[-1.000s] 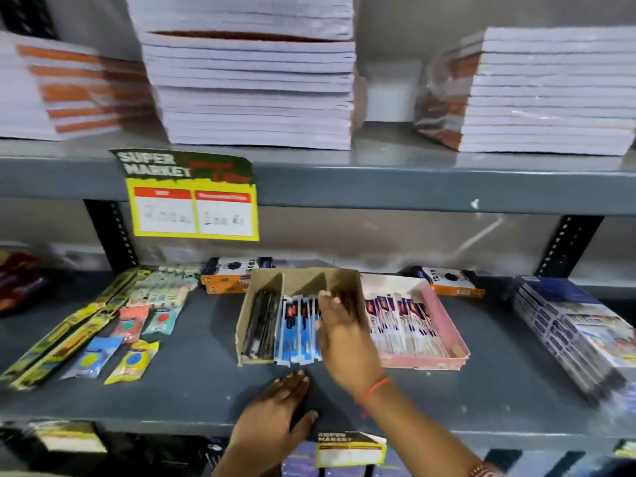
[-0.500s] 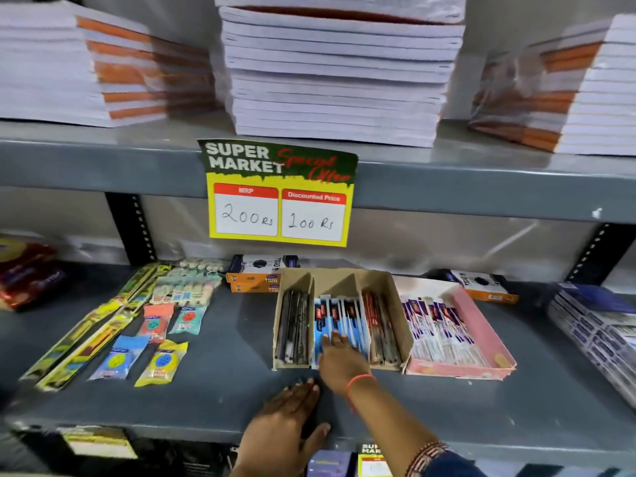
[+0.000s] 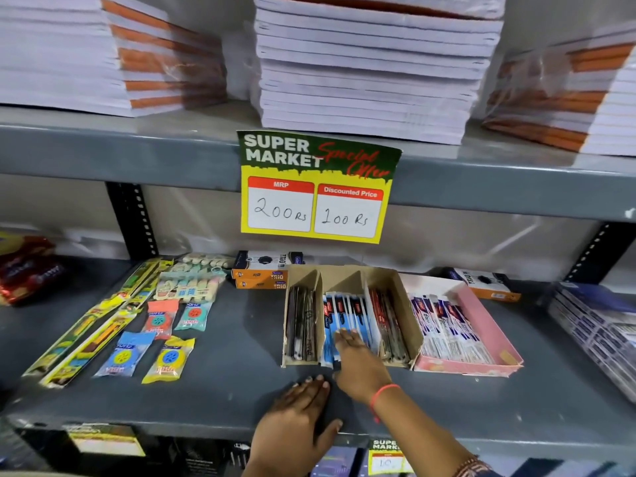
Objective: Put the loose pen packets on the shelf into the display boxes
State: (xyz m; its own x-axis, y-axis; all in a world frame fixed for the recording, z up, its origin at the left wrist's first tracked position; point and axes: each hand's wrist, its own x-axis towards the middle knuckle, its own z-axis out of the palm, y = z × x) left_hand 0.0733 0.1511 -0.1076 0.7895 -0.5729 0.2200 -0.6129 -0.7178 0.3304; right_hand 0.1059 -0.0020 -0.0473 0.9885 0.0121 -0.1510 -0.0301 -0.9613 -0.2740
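Observation:
A brown cardboard display box [image 3: 407, 315] with three compartments stands on the grey shelf [image 3: 241, 390]. Its left slot holds dark pen packets [image 3: 301, 325], the middle slot blue pen packets [image 3: 347, 315], the right slot red pen packets [image 3: 387, 321]. My right hand [image 3: 358, 366] lies flat on the near ends of the blue packets, fingers together, pressing on them. My left hand [image 3: 296, 428] rests palm down on the shelf just in front of the box, fingers spread, holding nothing. A pink display box [image 3: 488, 325] of white-and-blue pen packets [image 3: 447, 328] sits to the right.
Left on the shelf lie long yellow-green packets [image 3: 89, 335], sharpener packets [image 3: 144, 352] and eraser packs [image 3: 189, 284]. Orange-and-black boxes [image 3: 261, 270] stand behind. Blue booklets [image 3: 595, 328] lie at right. A price sign [image 3: 316, 187] hangs from the upper shelf, which carries notebook stacks [image 3: 364, 63].
My right hand moved from the red packets in the right slot to the blue packets in the middle slot. The view shifted left, so the boxes sit further right. My left hand stayed on the shelf.

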